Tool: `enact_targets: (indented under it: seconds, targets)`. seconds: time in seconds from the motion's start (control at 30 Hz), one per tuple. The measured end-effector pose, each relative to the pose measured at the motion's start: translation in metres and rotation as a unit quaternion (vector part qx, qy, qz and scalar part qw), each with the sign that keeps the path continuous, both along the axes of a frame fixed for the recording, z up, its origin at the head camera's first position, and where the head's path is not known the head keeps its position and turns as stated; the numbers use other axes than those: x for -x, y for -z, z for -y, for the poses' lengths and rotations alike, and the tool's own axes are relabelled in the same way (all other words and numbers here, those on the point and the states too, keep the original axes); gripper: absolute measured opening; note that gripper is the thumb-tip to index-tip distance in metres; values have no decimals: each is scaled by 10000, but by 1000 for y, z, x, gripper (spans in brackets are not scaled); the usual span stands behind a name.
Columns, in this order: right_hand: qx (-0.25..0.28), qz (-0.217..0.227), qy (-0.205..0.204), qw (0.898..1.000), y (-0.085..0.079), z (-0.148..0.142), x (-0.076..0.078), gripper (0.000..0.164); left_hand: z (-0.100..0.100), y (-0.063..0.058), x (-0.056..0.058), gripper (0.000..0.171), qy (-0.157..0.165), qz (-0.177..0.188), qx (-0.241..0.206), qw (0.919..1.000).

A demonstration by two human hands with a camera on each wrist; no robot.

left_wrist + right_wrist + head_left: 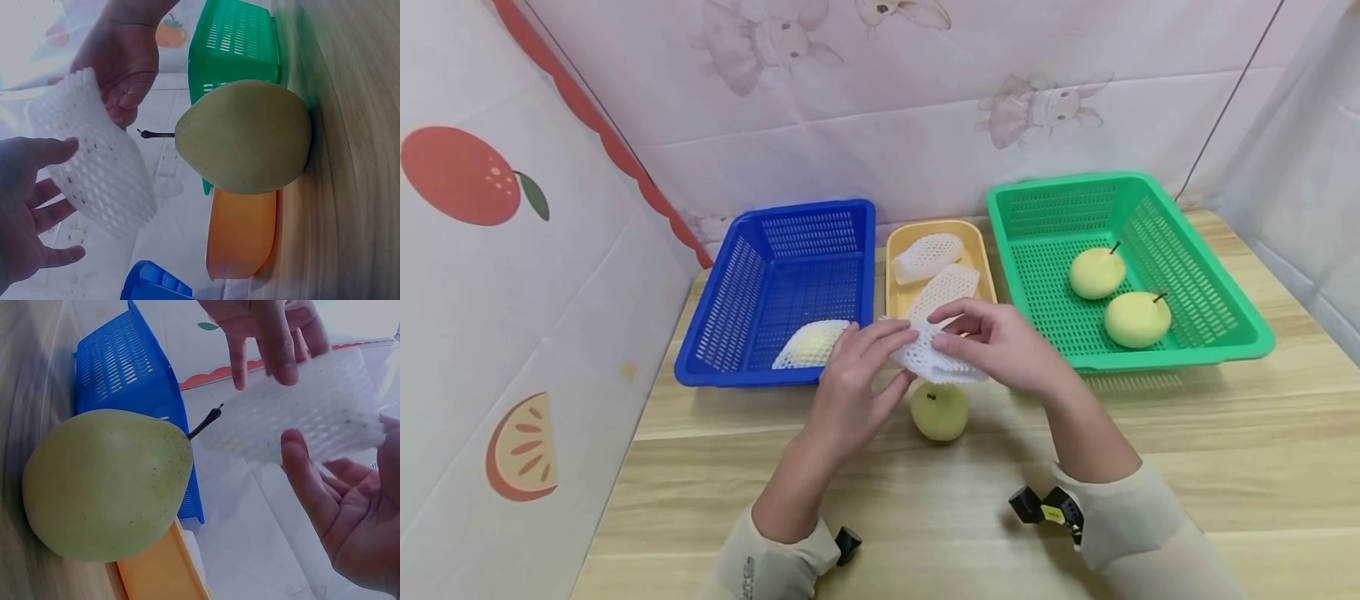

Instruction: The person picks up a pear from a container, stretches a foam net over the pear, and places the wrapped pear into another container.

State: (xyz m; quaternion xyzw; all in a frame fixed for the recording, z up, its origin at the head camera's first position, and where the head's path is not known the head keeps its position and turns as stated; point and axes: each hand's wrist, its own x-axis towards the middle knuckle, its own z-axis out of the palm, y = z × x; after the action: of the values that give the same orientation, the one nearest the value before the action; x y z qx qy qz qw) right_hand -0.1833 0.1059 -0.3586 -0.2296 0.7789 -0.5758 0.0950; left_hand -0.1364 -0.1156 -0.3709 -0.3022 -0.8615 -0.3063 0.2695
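A white foam net sleeve is held in the air between both hands, just above a yellow-green pear standing on the table. My left hand pinches the sleeve's left side, its thumb on one face and other fingers spread behind. On the other side, my right hand grips the sleeve between thumb and fingers. The left wrist view shows the sleeve flattened, off the stem end of the pear. In the right wrist view the pear's stem points toward the sleeve.
Behind the hands stands a yellow tray with foam net sleeves. To its left, a blue basket holds a sleeved pear. On the right, a green basket holds two bare pears. Printed wall sheets rise behind.
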Motion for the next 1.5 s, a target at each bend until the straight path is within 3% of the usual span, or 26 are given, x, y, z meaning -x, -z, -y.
enact_targets:
  seconds: [0.2, 0.3, 0.4, 0.5, 0.7, 0.87, 1.07, 1.5]
  targets:
    - [431, -374, -612, 9965, -3, -6, -3, 43, 0, -2, 1, 23, 194, 59, -1152, 9931]
    - [524, -846, -813, 9917, -5, -9, -4, 57, 0, -3, 1, 19, 253, 268, -1662, 9854]
    - [640, -1126, -958, 9869, -6, -9, -6, 54, 1, -4, -1, 19, 224, 620, -1956, 9785]
    - [555, -1229, -809, 9876, -7, -9, -8, 41, 1, -4, -3, 21, 151, 1038, -2138, 9712]
    - [67, -1182, -91, 9929, -8, -6, -13, 19, 0, -7, -6, 23, 20, 1834, -2427, 9526]
    - [72, -975, 236, 9949, -8, -5, -13, 14, 0, -10, -7, 24, -43, 2253, -2500, 9417]
    - [40, -920, 304, 9953, -9, -4, -13, 14, 0, -10, -5, 14, -7, 2174, -2584, 9413]
    - [137, -1464, 260, 9888, -6, -1, -15, 4, -2, -7, -5, 10, 67, 1781, -2631, 9482]
